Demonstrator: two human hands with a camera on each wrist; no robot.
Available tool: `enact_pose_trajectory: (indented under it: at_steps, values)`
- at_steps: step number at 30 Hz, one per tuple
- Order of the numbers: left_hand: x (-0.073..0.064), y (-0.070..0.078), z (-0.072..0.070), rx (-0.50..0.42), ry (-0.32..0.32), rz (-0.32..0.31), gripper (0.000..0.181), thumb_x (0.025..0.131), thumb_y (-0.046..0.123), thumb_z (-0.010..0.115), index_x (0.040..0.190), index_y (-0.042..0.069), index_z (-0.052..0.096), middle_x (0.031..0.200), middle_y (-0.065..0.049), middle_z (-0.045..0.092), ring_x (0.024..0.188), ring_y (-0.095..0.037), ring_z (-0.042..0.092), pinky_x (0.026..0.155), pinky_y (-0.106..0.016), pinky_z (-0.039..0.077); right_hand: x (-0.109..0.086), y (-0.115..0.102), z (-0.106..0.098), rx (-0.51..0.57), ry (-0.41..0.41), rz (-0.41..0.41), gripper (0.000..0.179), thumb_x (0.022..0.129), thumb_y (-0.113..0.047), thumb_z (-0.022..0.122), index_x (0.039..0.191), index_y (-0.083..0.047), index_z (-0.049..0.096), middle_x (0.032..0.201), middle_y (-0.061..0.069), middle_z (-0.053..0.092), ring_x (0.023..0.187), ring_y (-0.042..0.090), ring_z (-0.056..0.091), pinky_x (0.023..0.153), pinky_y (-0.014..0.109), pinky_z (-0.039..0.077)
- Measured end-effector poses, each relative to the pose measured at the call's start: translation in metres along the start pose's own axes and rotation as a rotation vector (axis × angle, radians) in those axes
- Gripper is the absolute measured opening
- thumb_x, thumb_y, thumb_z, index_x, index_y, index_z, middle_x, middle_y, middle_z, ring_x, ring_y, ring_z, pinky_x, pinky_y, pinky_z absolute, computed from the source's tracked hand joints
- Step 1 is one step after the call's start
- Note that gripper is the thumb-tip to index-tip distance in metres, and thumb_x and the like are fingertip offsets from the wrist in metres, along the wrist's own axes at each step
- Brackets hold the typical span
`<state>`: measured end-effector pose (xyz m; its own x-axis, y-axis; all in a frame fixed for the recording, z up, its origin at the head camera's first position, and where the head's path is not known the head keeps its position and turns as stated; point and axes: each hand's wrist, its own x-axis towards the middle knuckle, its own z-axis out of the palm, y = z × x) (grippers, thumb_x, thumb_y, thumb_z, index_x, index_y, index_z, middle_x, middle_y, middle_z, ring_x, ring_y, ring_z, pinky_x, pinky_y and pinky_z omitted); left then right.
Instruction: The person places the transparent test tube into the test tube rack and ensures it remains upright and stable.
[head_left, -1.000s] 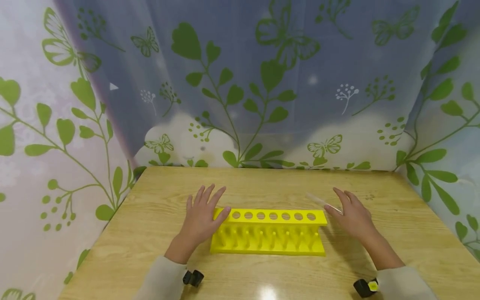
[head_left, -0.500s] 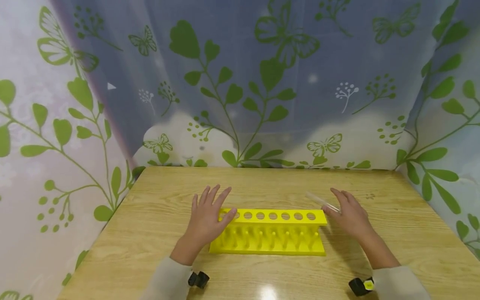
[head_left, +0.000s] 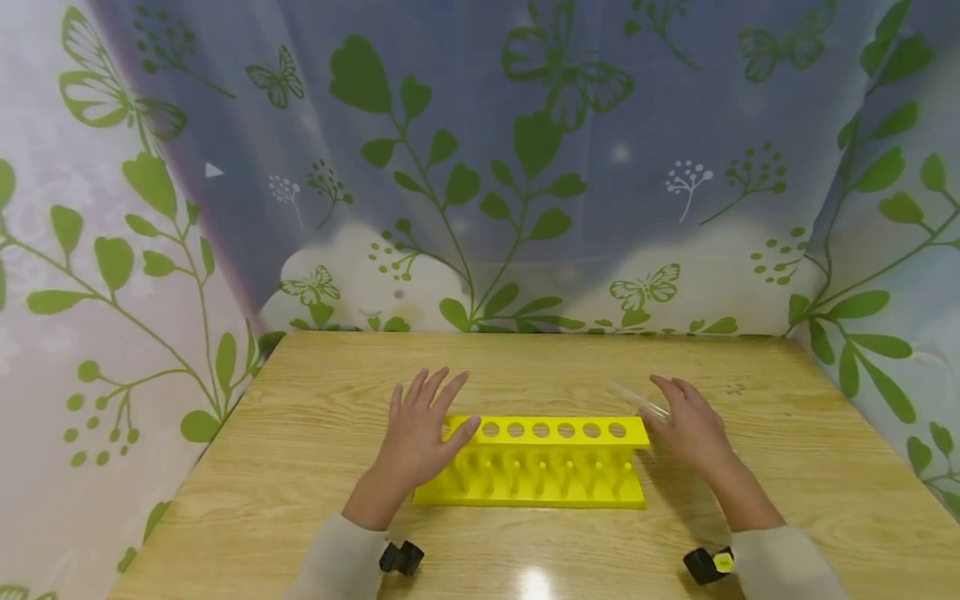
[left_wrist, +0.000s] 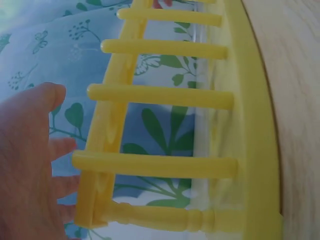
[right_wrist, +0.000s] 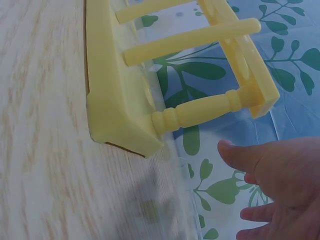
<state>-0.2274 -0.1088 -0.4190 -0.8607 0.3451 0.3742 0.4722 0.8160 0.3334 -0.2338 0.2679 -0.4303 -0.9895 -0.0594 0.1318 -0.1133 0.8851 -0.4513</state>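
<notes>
A yellow test tube rack (head_left: 529, 493) stands on the wooden table, with a row of round holes on top and pegs below. My left hand (head_left: 416, 437) is spread at its left end, the thumb over the top plate; whether it touches cannot be told. In the left wrist view the fingers lie beside the top plate's end (left_wrist: 92, 210). Past the rack's right end my right hand (head_left: 693, 429) hovers with thumb and fingers apart, holding nothing. A clear glass-like tube (head_left: 632, 395) lies on the table beyond that thumb, partly hidden by the hand.
The wooden table (head_left: 345, 375) reaches back to a blue and white curtain (head_left: 600, 217) printed with green leaves and butterflies. Patterned cloth (head_left: 82, 350) also hangs at the left and right sides. Black cameras (head_left: 402, 558) are strapped at both wrists.
My left hand has shifted right, over more of the rack's end. My right hand has drifted left toward the rack. The rack and the clear tube have stayed in place; the view has turned slightly.
</notes>
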Motion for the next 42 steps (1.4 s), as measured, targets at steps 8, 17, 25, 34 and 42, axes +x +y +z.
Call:
enact_pose_trajectory:
  at_steps: [8, 17, 25, 34, 42]
  values:
    - [0.001, 0.004, 0.001, 0.006, -0.009, 0.009, 0.062, 0.096, 0.050, 0.052, 0.150, 0.023, 0.039, 0.152, -0.012, 0.036, 0.143, -0.039, 0.024, 0.111, -0.067, 0.012, 0.004, -0.001, 0.000, -0.008, 0.013, 0.004, 0.064, 0.095, -0.021, 0.063, 0.147, 0.000, 0.034, 0.145, 0.037, 0.026, 0.129, 0.056, 0.030, 0.095, 0.075, 0.028]
    - [-0.001, 0.007, 0.006, 0.021, -0.001, 0.050, 0.062, 0.096, 0.050, 0.053, 0.149, 0.020, 0.040, 0.149, -0.014, 0.040, 0.140, -0.041, 0.028, 0.111, -0.066, 0.015, -0.001, 0.000, 0.000, -0.014, 0.022, -0.011, 0.064, 0.094, -0.019, 0.064, 0.147, 0.001, 0.033, 0.145, 0.036, 0.027, 0.127, 0.056, 0.032, 0.094, 0.074, 0.030]
    - [-0.002, 0.008, 0.010, 0.047, -0.004, 0.054, 0.062, 0.096, 0.053, 0.050, 0.149, 0.021, 0.040, 0.149, -0.013, 0.040, 0.141, -0.040, 0.029, 0.111, -0.066, 0.017, -0.004, 0.000, 0.002, -0.027, 0.027, -0.028, 0.064, 0.092, -0.014, 0.066, 0.146, 0.002, 0.035, 0.140, 0.034, 0.036, 0.123, 0.055, 0.039, 0.092, 0.072, 0.033]
    - [-0.002, 0.012, 0.009, 0.105, -0.020, 0.026, 0.062, 0.096, 0.058, 0.046, 0.146, 0.022, 0.046, 0.149, -0.012, 0.041, 0.142, -0.036, 0.028, 0.113, -0.064, 0.014, -0.004, 0.001, 0.005, -0.052, 0.024, -0.047, 0.060, 0.093, -0.014, 0.066, 0.144, 0.002, 0.039, 0.135, 0.034, 0.042, 0.119, 0.054, 0.043, 0.088, 0.070, 0.038]
    - [-0.004, 0.015, 0.012, 0.126, -0.036, 0.005, 0.063, 0.096, 0.060, 0.043, 0.145, 0.021, 0.047, 0.149, -0.012, 0.041, 0.142, -0.036, 0.027, 0.114, -0.063, 0.013, -0.003, 0.001, 0.006, -0.057, 0.021, -0.050, 0.059, 0.092, -0.015, 0.066, 0.143, 0.002, 0.041, 0.135, 0.033, 0.043, 0.118, 0.053, 0.045, 0.087, 0.069, 0.039]
